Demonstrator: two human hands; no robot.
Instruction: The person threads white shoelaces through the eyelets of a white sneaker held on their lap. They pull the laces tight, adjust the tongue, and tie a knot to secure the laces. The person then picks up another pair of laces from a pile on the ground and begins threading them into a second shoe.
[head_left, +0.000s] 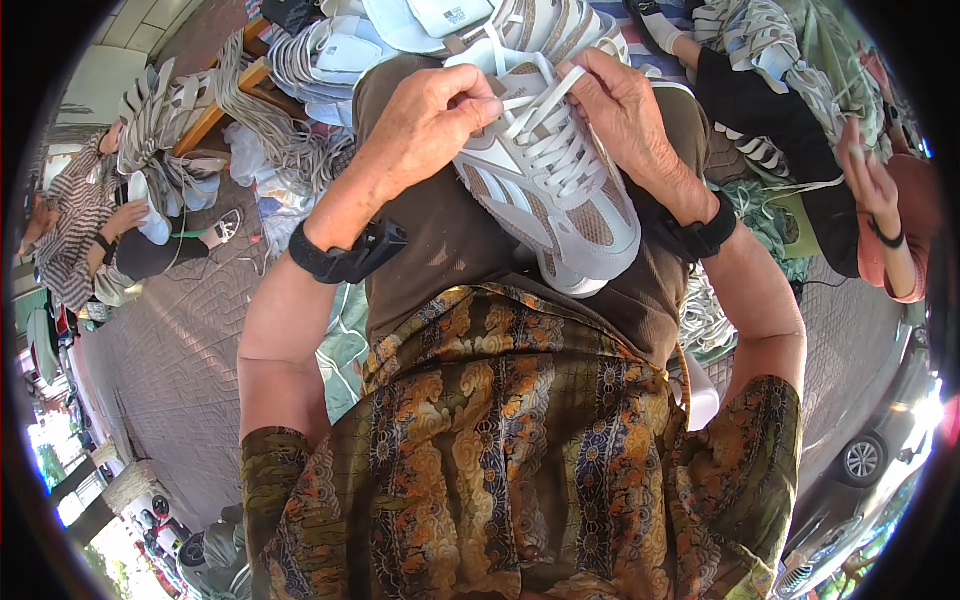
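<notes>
A grey and beige sneaker [560, 190] lies across my lap, its toe toward my body. White shoelace [563, 160] crosses its tongue in several rows, threaded through the eyelets. At the shoe's upper left, my left hand [425, 130] is closed, thumb and forefinger pinching the lace near the top eyelets. My right hand [628, 125] is closed at the upper right, pinching a loop of the lace that slants over the tongue. Both wrists wear black bands. The shoe rests on my brown trousers [425, 235].
Stacked shoe uppers [325, 55] and more grey uppers [575, 25] lie beyond my knees. At left, a person in striped clothing [75, 225] holds a white shoe piece [150, 215]. Another person's raised hand [870, 180] is at right. Bundled white laces [708, 315] hang beside my right thigh.
</notes>
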